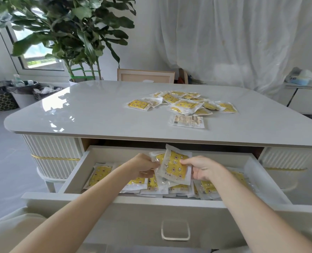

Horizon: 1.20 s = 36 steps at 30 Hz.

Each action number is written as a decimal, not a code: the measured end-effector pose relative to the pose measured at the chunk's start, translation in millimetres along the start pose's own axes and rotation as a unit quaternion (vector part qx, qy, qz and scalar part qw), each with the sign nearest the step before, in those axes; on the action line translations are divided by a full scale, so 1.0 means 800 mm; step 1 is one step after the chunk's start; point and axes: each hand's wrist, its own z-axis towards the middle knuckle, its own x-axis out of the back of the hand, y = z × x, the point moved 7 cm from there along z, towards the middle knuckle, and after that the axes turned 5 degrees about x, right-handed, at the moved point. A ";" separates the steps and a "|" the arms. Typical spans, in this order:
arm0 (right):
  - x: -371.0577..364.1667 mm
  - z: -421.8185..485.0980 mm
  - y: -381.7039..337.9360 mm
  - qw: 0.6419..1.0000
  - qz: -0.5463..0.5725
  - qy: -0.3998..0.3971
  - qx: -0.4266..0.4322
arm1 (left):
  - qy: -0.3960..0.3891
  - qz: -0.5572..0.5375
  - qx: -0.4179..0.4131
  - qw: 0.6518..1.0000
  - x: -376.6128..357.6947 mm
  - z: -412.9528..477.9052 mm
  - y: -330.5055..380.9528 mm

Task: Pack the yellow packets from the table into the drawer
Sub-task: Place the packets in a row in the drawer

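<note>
Both my hands are over the open white drawer point(75, 174) under the table. My right hand point(203, 169) pinches a yellow packet point(175, 167) with clear edges, held tilted above the drawer. My left hand point(144, 166) grips the edge of a second packet point(156, 157) just behind it. Several yellow packets point(99, 175) lie flat in the drawer, overlapping across its floor. On the tabletop point(96, 110) a loose pile of several yellow packets point(184, 104) sits at the centre right, with one packet point(188, 121) lying face down nearest me.
The drawer front with its handle point(175, 232) is close below my arms. A large potted plant point(75, 33) stands behind the table's left corner. Bins point(23, 94) sit on the floor at the left. A chair back point(145, 75) shows behind the table, a low cabinet point(305, 99) at the right.
</note>
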 end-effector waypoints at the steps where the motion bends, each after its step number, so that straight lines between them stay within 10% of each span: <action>1: 0.001 -0.001 0.000 1.000 -0.012 0.003 0.001 | -0.009 -0.021 0.008 1.000 0.000 0.000 -0.001; 13: 0.023 0.003 -0.002 0.992 -0.060 0.111 0.030 | 0.051 -0.038 0.029 0.998 0.078 -0.003 -0.018; 22: -0.050 0.010 -0.007 0.988 -0.153 0.008 0.024 | 0.144 0.068 0.052 0.986 0.171 -0.018 -0.041; 36: -0.082 0.046 0.007 0.978 -0.207 0.000 0.030 | 0.297 0.373 0.010 0.879 0.188 0.003 -0.043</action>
